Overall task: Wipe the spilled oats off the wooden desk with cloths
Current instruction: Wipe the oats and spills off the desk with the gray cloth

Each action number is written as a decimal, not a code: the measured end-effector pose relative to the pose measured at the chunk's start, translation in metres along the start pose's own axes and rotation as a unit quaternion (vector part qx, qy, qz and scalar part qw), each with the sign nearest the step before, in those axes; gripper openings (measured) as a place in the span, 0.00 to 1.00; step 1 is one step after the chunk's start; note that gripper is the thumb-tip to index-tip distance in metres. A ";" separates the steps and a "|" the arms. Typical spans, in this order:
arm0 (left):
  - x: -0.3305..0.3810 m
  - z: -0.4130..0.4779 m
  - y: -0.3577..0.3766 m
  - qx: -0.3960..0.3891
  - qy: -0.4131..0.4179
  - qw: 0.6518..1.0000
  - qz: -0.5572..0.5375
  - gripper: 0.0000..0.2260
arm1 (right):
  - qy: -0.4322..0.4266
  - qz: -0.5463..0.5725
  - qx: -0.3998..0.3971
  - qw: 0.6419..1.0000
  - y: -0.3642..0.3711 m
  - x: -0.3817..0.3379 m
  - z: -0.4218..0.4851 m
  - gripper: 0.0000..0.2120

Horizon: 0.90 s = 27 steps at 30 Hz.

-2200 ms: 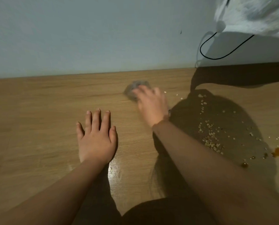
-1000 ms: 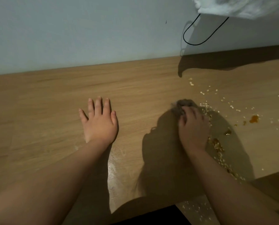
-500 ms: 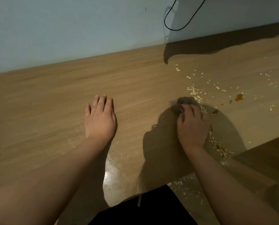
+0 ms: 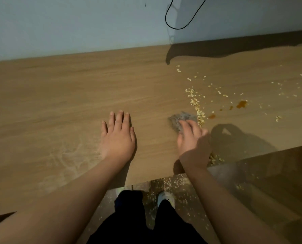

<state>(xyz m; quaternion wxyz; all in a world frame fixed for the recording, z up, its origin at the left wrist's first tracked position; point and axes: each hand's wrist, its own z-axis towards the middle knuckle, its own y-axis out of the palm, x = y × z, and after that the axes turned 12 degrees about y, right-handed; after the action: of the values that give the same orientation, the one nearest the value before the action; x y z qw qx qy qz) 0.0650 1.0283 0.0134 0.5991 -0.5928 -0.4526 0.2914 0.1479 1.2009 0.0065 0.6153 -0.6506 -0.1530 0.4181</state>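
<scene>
Head view, wiping partly done. The left hand [image 4: 117, 138] lies flat on the counter [image 4: 67, 95], fingers straight and close together, midway between its back and near edges. The right hand [image 4: 193, 140] presses a bunched grey cloth [image 4: 180, 119] onto the counter with its fingers laid over it; blur hides whether they also curl round it. The cloth sits towards the near edge, touching a band of oats [image 4: 197, 106] that runs from it towards the back edge. A small heap of oats [image 4: 215, 158] lies at the near edge beside the right wrist. Looser flakes and orange-brown stains [image 4: 241, 104] spread towards the right end. Faint wipe streaks [image 4: 64, 155] mark the left part, which appears cleared already. Many flakes lie on the floor [image 4: 174, 187] below the near edge. The right part is judged still to be wiped. No container is in view.
</scene>
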 end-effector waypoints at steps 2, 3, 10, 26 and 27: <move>0.009 -0.004 0.002 0.004 -0.013 1.000 -0.006 0.23 | 0.030 0.009 -0.007 0.999 -0.012 0.016 0.006 0.18; 0.013 -0.006 0.002 0.000 -0.018 1.000 -0.007 0.23 | 0.031 0.017 -0.013 0.999 -0.015 0.017 0.005 0.19; 0.040 -0.026 0.011 0.021 0.000 1.000 -0.011 0.22 | -0.215 0.019 -0.051 0.975 -0.020 0.001 -0.046 0.18; 0.062 -0.037 0.017 0.022 -0.026 0.999 -0.003 0.22 | -0.150 -0.020 -0.095 0.984 -0.035 0.055 -0.007 0.19; 0.064 -0.036 0.016 0.025 -0.028 0.999 -0.003 0.22 | -0.113 -0.017 -0.086 0.990 -0.038 0.065 0.003 0.19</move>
<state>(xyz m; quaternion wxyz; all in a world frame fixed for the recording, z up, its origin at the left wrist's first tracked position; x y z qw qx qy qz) 0.1272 1.0709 0.0140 0.6016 -0.5682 -0.4636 0.3169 0.1969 1.2565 0.0193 0.5430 -0.6470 -0.2673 0.4638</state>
